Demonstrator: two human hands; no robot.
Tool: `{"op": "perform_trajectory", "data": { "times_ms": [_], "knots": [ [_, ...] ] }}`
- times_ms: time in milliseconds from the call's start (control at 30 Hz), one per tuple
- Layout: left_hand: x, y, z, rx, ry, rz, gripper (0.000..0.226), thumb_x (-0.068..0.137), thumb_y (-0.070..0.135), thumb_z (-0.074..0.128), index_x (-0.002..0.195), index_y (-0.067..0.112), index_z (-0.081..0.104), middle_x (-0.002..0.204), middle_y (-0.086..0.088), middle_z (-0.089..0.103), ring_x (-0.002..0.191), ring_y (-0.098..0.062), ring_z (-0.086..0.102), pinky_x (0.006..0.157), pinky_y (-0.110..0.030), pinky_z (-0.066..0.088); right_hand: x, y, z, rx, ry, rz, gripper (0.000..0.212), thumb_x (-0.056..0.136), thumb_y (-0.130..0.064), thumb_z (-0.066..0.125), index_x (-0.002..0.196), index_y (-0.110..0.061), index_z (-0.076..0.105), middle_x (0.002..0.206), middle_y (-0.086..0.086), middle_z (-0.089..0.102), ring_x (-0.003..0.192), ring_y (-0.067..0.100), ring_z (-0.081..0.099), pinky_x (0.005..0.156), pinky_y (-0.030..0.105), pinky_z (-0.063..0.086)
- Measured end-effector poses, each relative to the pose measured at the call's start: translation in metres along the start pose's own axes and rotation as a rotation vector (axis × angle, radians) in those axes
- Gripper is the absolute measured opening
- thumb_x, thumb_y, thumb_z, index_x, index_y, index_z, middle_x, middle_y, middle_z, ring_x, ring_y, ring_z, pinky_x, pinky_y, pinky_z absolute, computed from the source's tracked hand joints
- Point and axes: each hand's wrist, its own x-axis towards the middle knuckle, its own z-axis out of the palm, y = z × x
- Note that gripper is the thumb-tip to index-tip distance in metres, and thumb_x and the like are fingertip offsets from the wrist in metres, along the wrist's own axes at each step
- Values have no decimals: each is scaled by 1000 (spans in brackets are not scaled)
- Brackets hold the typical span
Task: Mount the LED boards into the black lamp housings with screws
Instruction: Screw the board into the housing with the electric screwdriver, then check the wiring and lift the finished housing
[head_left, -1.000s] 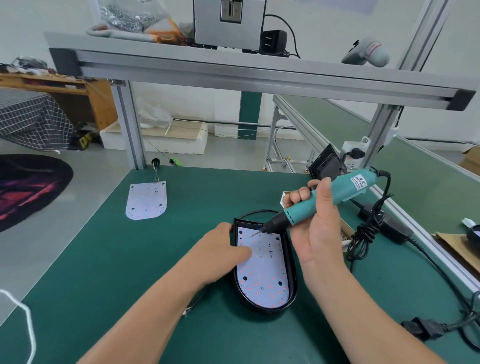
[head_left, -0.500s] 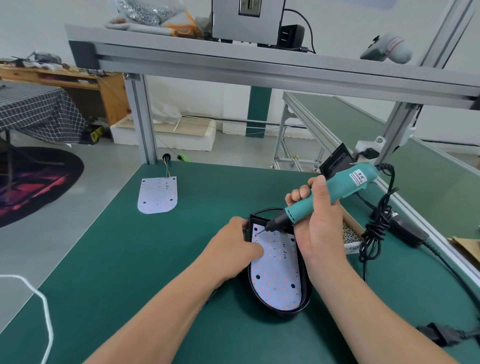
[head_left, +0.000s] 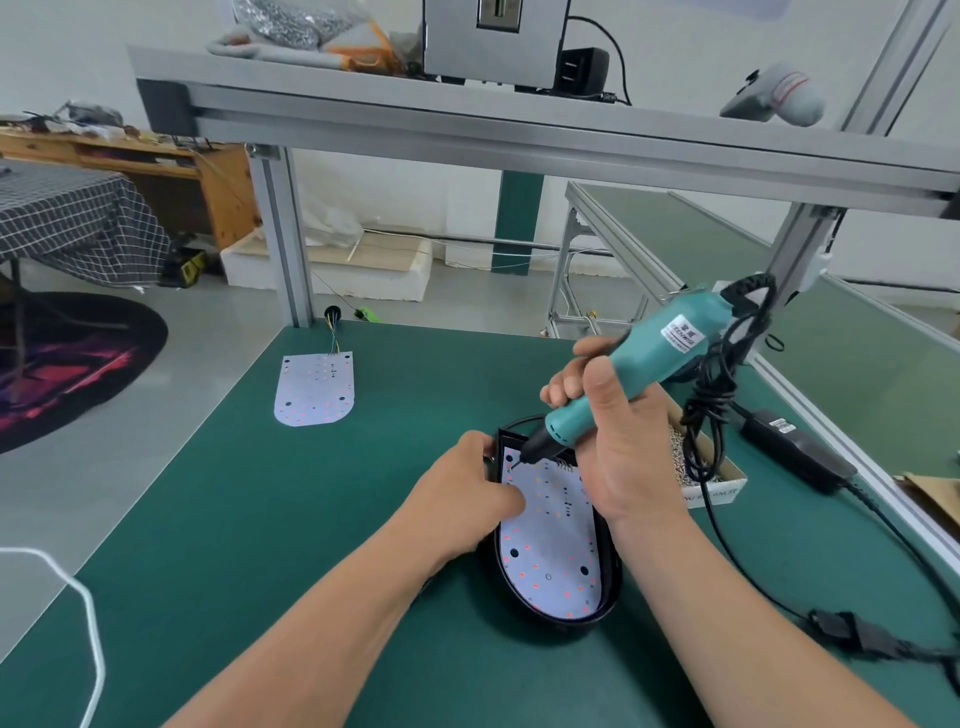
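One LED board already lies seated inside the black lamp housing, which sits on the green bench at the centre of the view. The left hand steadies it, its grip curled over the housing's rim at about ten o'clock. The right hand has its grip clenched round the teal electric screwdriver, tilted so that the bit meets the board's corner at eleven o'clock. That looks like a first or early screw, because dark round holes at the board's six and eight o'clock appear unfilled, though whether any screw is already in is too small to tell. A second LED board, its wires trailing away, lies bare on the bench at ten o'clock from the housing, well apart and with no housing visible for it. A box of screws waits just beside the housing at two o'clock. By my judgement most of the fastening is yet to do.
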Motion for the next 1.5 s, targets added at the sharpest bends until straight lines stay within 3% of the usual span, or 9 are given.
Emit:
{"op": "perform_trajectory", "data": {
  "times_ms": [133, 200, 467, 733, 833, 967, 1167, 1333, 1500],
  "knots": [
    [1, 1, -2, -21, -17, -8, 47, 69, 27, 69, 114, 33, 55, 106, -19, 69, 59, -19, 54, 45, -26, 40, -1, 1, 5, -14, -53, 31, 50, 78, -53, 89, 97, -20, 57, 79, 2, 47, 71, 23, 46, 79, 37, 49],
    [2, 1, -3, -21, -18, -7, 44, 69, 25, 69, 112, 28, 56, 96, -16, 69, 59, -19, 55, 44, -26, 41, -1, 1, 5, -31, -76, 63, 47, 78, -53, 89, 93, -21, 57, 77, 1, 48, 71, 22, 46, 80, 38, 49],
    [1, 1, -5, -52, -31, 0, 35, 76, 14, 68, 109, 18, 58, 85, -9, 60, 54, -21, 49, 41, -24, 38, -3, -1, -2, 11, -118, 118, 54, 79, -51, 89, 112, -16, 64, 81, 5, 53, 78, 25, 51, 94, 47, 49],
    [4, -3, -2, -68, -9, 18, 38, 73, 17, 68, 109, 27, 58, 80, -4, 58, 46, -16, 48, 41, -25, 38, -6, -6, -7, 40, -41, 55, 56, 83, -47, 87, 118, -10, 64, 93, 12, 62, 90, 28, 61, 98, 51, 50],
    [4, -5, -1, -68, 2, 20, 36, 74, 19, 66, 108, 31, 59, 79, -3, 59, 47, -15, 49, 42, -25, 38, 1, -21, -9, 52, 48, 8, 50, 85, -49, 84, 113, -12, 65, 93, 8, 64, 89, 24, 64, 89, 45, 56],
    [2, -3, 0, -59, 30, 17, 29, 75, 26, 61, 104, 32, 63, 78, 0, 64, 51, -14, 52, 43, -24, 40, 4, -39, -35, 74, 262, 72, 38, 95, -45, 73, 105, -10, 65, 88, 7, 65, 70, 19, 61, 57, 30, 53],
    [1, -2, 0, -5, 78, 10, 30, 82, 29, 54, 106, 12, 60, 86, -4, 63, 69, -22, 50, 64, -35, 40, 5, -66, -104, -161, 482, 342, 14, 103, -20, 61, 103, -8, 56, 78, 10, 67, 56, 20, 61, 43, 27, 51],
    [2, -2, -2, 42, 87, -4, 27, 91, 29, 55, 106, 7, 53, 84, -1, 53, 70, -20, 44, 64, -36, 37, -10, -95, -161, -629, 413, 469, 15, 100, -13, 68, 110, -3, 61, 91, 15, 69, 56, 21, 68, 42, 31, 52],
    [-2, 1, -2, 103, 53, 41, 27, 84, 40, 58, 103, 22, 61, 98, 0, 72, 79, -19, 63, 73, -39, 52, -26, -100, -199, -1122, 302, 593, 15, 101, -23, 71, 108, -13, 63, 84, 18, 70, 50, 17, 66, 44, 31, 52]
  ]
}}
